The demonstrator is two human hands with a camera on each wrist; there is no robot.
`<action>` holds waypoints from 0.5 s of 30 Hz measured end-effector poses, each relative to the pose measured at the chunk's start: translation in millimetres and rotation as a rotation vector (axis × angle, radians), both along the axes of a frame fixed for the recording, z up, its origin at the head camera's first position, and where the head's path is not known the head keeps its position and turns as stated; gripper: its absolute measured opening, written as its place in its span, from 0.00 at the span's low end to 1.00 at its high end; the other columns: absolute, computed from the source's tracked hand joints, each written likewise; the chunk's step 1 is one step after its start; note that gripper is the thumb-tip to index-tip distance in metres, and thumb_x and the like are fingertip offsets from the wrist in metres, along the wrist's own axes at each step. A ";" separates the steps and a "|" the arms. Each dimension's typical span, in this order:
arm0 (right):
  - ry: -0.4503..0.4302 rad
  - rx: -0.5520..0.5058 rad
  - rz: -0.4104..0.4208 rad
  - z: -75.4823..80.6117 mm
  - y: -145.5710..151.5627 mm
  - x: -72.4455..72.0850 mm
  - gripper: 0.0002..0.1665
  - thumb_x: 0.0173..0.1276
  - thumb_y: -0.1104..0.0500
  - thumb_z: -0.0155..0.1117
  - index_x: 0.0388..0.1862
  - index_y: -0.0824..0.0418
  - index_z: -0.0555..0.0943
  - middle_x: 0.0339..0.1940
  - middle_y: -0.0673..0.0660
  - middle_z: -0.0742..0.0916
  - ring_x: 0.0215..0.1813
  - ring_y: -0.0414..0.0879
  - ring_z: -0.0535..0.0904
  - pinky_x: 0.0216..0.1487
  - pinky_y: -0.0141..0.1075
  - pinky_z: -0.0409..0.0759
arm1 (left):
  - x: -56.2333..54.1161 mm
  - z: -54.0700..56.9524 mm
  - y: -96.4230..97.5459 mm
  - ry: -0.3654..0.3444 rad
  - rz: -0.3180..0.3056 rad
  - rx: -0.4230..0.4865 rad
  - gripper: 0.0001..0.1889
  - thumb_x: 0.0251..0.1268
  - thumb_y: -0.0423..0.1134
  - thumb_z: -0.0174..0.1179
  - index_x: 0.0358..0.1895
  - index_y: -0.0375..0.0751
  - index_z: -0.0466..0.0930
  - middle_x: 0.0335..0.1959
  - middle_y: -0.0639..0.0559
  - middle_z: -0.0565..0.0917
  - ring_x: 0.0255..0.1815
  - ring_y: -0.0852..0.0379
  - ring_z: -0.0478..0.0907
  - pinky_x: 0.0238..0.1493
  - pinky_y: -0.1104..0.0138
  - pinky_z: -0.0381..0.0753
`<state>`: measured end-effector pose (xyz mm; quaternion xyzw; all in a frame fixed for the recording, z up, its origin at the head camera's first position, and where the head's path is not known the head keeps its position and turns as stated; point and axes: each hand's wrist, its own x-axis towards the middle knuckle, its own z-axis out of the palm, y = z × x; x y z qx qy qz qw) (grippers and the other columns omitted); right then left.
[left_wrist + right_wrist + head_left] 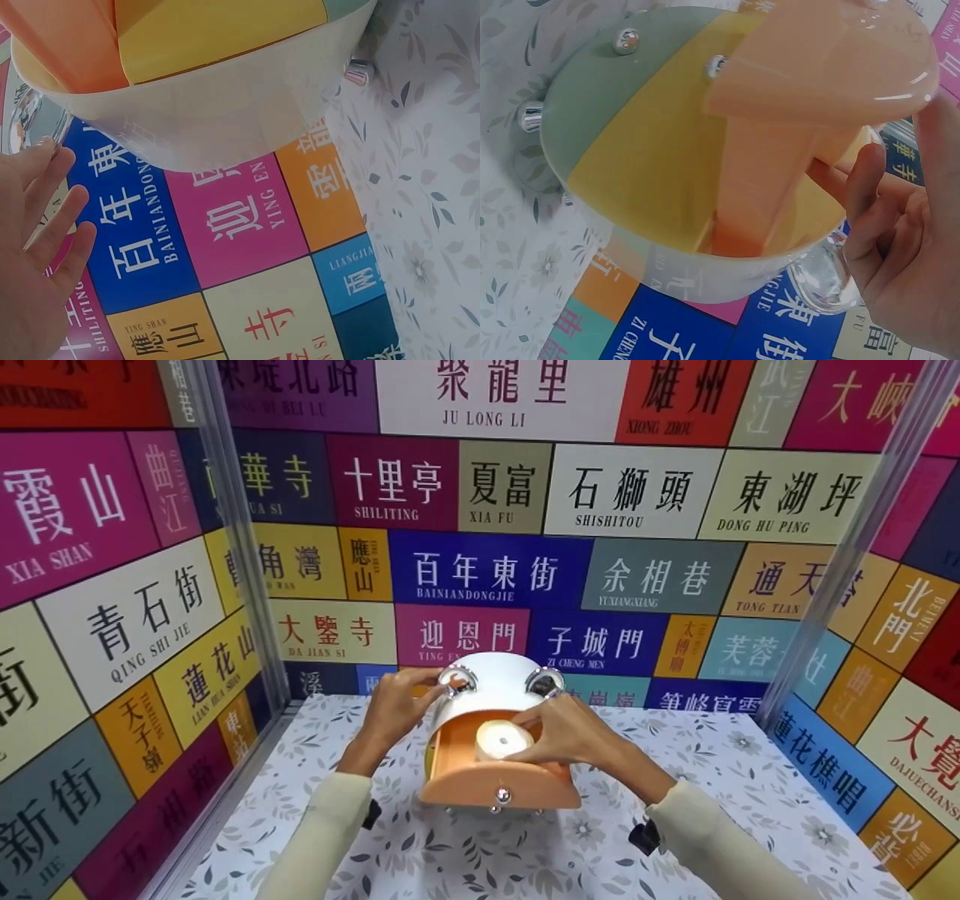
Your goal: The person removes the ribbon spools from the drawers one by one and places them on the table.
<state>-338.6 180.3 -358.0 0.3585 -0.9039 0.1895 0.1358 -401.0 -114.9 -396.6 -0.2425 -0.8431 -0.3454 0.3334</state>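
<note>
A rounded white storage box (pixel 495 679) with a clear ring-shaped ear on each side stands on the table. Its top orange drawer (pixel 450 792) is pulled out toward me; yellow and green drawer fronts (pixel 652 150) show below it in the right wrist view. My left hand (pixel 397 705) pinches the left clear ring (pixel 457 680) between thumb and fingertips. Inside the orange drawer, my right hand (pixel 574 727) holds a white round thing (pixel 504 741) with a small hole in its middle, thumb at its near side. The drawer front hides that thing in the right wrist view.
Under the box lies a tabletop (pixel 630 855) with a grey leaf pattern. Panels of coloured signs (pixel 487 570) rise behind and at both sides. Chrome knobs (pixel 502 794) stick out from the drawer fronts. A second clear ring (pixel 545 682) sits above my right hand.
</note>
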 end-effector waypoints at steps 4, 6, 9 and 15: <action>-0.023 -0.012 -0.014 7.0 1.1 2.0 0.36 0.47 0.23 0.78 0.47 0.44 0.93 0.28 0.40 0.91 0.20 0.30 0.71 0.28 0.30 0.75 | 0.2 -0.2 0.8 -0.007 0.005 0.003 0.17 0.64 0.39 0.74 0.55 0.44 0.89 0.47 0.51 0.91 0.48 0.52 0.89 0.54 0.60 0.87; -0.038 -0.008 -0.022 10.1 1.7 2.5 0.38 0.46 0.22 0.77 0.49 0.43 0.92 0.27 0.40 0.90 0.16 0.31 0.63 0.25 0.29 0.69 | 0.5 -0.2 1.3 -0.014 0.011 0.001 0.17 0.64 0.40 0.75 0.55 0.45 0.90 0.47 0.51 0.91 0.48 0.53 0.89 0.54 0.61 0.87; -0.054 0.001 -0.039 14.9 3.2 4.7 0.40 0.45 0.21 0.77 0.51 0.43 0.92 0.28 0.40 0.90 0.16 0.33 0.55 0.23 0.29 0.63 | 1.0 -0.4 1.7 -0.037 0.008 0.003 0.16 0.65 0.40 0.74 0.56 0.46 0.89 0.48 0.51 0.91 0.48 0.55 0.89 0.54 0.62 0.87; -0.028 -0.015 -0.043 28.4 7.7 9.7 0.42 0.42 0.22 0.79 0.51 0.45 0.92 0.40 0.43 0.93 0.19 0.32 0.61 0.24 0.28 0.69 | 0.1 0.9 0.4 -0.035 0.002 0.007 0.17 0.64 0.39 0.74 0.56 0.44 0.89 0.48 0.51 0.91 0.48 0.54 0.89 0.55 0.61 0.87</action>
